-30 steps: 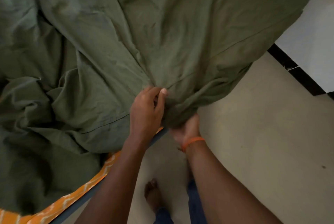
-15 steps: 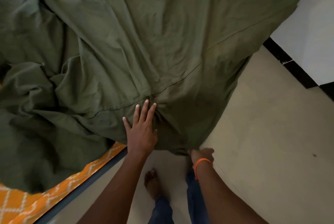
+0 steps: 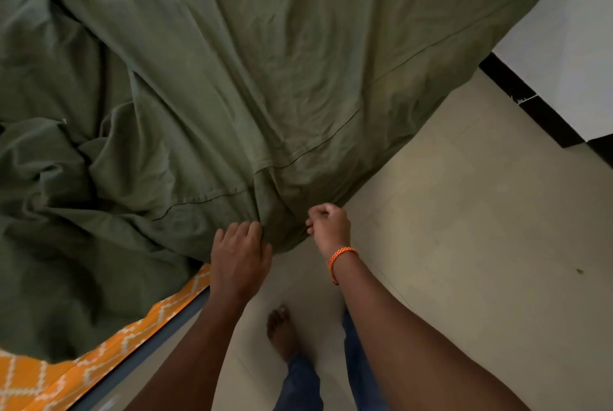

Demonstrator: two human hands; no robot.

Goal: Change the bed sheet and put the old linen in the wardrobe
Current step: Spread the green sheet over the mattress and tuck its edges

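A crumpled olive-green bed sheet (image 3: pixel 232 85) covers the bed and drapes over its near corner. My left hand (image 3: pixel 239 258) presses on the sheet at that corner, fingers curled into the fabric fold. To its right, my right hand (image 3: pixel 330 226), with an orange thread band at the wrist, is closed and pinches the sheet's hanging edge. An orange cover with a white lattice pattern (image 3: pixel 49 374) shows beneath the green sheet along the bed's near side.
The dark bed frame edge (image 3: pixel 139 354) runs diagonally at lower left. Beige tiled floor (image 3: pixel 481 244) lies to the right, with a white wall and black skirting (image 3: pixel 517 92) at upper right. My bare foot (image 3: pixel 282 331) and blue trouser legs stand beside the corner.
The sheet corner has been drawn lower over the bed corner. My left hand went from flat with spread fingers to curled on the fold; my right hand rose from under the hem to its edge.
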